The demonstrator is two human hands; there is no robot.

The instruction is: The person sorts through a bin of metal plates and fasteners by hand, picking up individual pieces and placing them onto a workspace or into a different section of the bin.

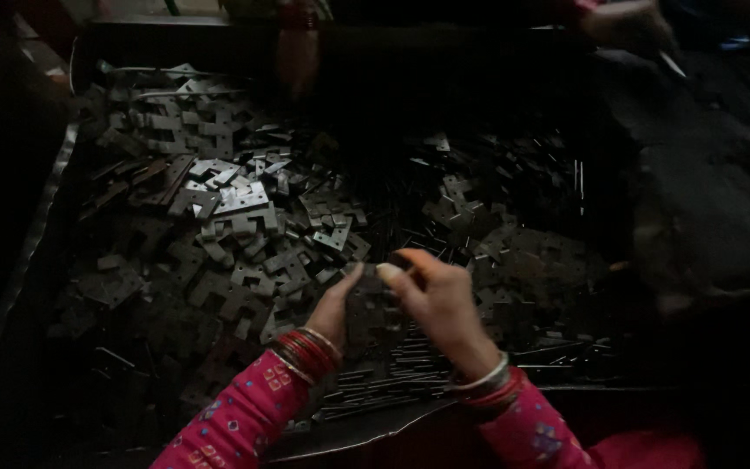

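- Flat grey metal hinge plates, notched and dull, lie heaped in the left and centre of the frame on a dark tray.
- Thin metal pins lie in a loose bundle at lower centre.
- Left hand, fingers curled, and right hand, thumb pinching, together hold one dark hinge plate just above the pins.
- Both wrists wear bangles; sleeves are pink patterned cloth.

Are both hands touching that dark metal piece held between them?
Touching. The head view shows the left hand and right hand closed on either side of the metal piece, fingers lapping over its edges with no gap, above the pins.
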